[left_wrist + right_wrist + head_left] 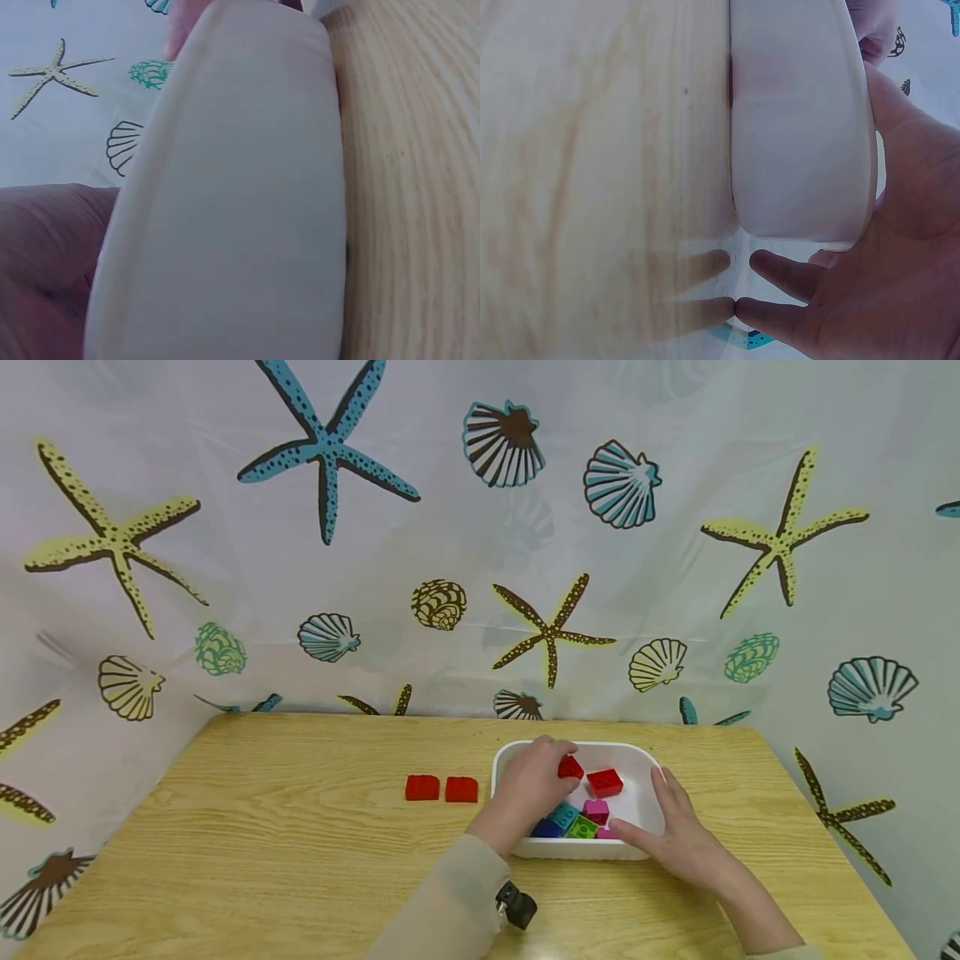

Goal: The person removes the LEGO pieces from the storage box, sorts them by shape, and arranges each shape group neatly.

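A white tray (577,850) of toy building bricks stands on the wooden table. My left hand (531,785) reaches over its left side and pinches a red brick (570,767) between fingers and thumb. Another red brick (604,782) lies in the tray, close by. Nearer the front wall are a pink brick (596,811), a light blue brick (562,816), a green brick (582,827) and a dark blue brick (548,828). My right hand (686,839) rests at the tray's right end, thumb over the front rim, fingers extended along the outside.
Two red bricks, one on the left (422,787) and one on the right (461,789), sit side by side on the table (300,843), left of the tray. A curtain (450,543) with shells and starfish hangs behind the table and along its sides.
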The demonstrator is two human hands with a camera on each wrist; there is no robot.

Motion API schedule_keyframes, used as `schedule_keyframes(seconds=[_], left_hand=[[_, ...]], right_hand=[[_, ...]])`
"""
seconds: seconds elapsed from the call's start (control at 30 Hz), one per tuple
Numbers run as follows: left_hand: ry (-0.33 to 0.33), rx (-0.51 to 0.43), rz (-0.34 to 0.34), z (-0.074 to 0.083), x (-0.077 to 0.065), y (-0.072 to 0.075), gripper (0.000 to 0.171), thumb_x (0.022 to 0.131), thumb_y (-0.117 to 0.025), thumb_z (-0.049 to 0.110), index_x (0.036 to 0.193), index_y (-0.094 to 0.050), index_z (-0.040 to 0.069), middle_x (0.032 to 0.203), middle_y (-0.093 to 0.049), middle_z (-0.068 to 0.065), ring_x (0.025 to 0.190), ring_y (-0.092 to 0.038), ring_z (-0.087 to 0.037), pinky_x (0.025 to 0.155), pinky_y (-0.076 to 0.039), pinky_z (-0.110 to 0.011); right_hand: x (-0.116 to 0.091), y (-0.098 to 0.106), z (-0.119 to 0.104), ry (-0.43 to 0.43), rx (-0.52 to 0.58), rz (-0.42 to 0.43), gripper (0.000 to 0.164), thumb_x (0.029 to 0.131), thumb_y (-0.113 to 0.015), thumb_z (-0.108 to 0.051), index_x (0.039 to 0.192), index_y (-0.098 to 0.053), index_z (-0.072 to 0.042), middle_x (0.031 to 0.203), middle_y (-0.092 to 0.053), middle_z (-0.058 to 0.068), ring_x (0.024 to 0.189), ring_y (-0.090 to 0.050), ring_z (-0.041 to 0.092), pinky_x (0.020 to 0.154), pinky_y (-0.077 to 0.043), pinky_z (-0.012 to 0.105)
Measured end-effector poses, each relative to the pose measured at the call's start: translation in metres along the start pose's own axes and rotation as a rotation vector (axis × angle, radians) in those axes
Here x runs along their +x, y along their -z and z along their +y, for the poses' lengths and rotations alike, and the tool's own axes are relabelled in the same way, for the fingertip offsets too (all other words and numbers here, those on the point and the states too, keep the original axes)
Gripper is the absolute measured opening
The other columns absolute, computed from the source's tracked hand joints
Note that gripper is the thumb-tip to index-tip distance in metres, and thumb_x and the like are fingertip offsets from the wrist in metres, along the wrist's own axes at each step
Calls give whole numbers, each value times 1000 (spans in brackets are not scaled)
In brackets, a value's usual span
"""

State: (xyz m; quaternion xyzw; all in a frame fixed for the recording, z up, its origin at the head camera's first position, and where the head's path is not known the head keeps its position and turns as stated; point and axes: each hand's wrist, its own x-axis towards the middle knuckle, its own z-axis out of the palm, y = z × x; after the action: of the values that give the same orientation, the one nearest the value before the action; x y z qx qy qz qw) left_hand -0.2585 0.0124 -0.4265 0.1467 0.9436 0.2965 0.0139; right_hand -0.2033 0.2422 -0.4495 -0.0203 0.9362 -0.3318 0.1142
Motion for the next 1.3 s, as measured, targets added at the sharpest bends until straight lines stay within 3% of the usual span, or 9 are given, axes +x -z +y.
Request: schedule_keyframes(seconds=[0.2, 0.43, 0.73, 1.1, 1.3], left_hand=[[-26, -44, 33, -2, -10, 11, 52, 101, -85, 21, 150, -69, 15, 140, -69, -9, 116, -67, -23, 99, -63, -37], [-56, -120, 56, -3, -19, 25, 52, 99, -86, 17, 148, -70, 14, 132, -67, -9, 111, -68, -25, 92, -64, -33], [-95, -164, 79, -13, -29, 37, 47, 100, -84, 13, 145, -71, 11, 137, -65, -9, 119, -68, -28, 100, -62, -39], [-41, -218, 103, -29, -38, 50, 44, 102, -82, 15, 144, -68, 15, 131, -74, -5, 126, -67, -30, 109, -57, -50], [-27, -246, 117, -36, -41, 57, 58, 102, -82, 16, 156, -61, 19, 134, -74, -6, 130, -67, -32, 110, -57, -50]], right_hand=[[0, 0, 0, -6, 2, -3, 127, 96, -72, -71, 177, 4, -8, 180, 10, 29, 158, -15, 66, 113, -32, 83], [0, 0, 1, -17, 5, -5, 127, 96, -72, -70, 177, 5, -9, 180, 11, 28, 159, -14, 65, 113, -33, 83], [1, -1, 1, -21, 4, -4, 127, 96, -72, -71, 177, 5, -9, 180, 12, 28, 159, -13, 65, 114, -31, 83], [0, -1, 0, -16, 8, -1, 127, 97, -72, -69, 176, 5, -8, 180, 12, 28, 159, -12, 65, 115, -30, 83], [0, -1, -1, -17, 6, -3, 128, 96, -72, -70, 176, 6, -9, 180, 12, 28, 159, -12, 64, 115, -30, 83]])
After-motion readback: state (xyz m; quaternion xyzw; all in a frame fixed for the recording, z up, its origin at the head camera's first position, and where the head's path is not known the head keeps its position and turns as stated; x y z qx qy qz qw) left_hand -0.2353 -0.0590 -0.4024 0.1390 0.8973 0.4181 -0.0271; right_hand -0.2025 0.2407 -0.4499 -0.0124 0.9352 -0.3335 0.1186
